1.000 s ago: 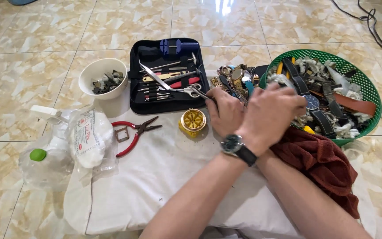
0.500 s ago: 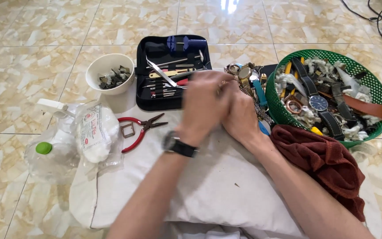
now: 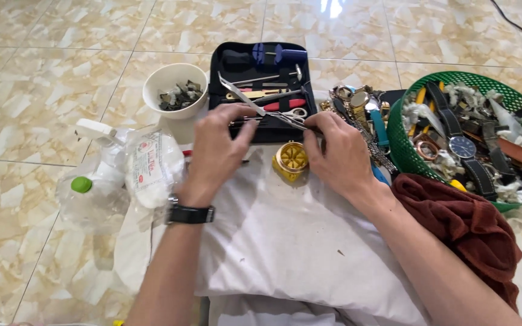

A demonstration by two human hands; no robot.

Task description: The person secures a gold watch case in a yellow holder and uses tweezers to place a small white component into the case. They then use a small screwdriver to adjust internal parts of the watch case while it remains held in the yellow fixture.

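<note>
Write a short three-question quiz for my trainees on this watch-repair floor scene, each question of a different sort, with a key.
1. True or false: the green basket holds watches and straps.
2. Which sits nearest the right hand? A) white bowl B) yellow round tool C) plastic bottle with green cap
3. Fill in: the left hand wears a black ____ on its wrist.

Key: 1 true; 2 B; 3 watch.

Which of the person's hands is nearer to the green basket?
Right. The right hand lies just left of the green basket, beside the pile of watches; the left hand is farther left, beyond the yellow tool.
</note>
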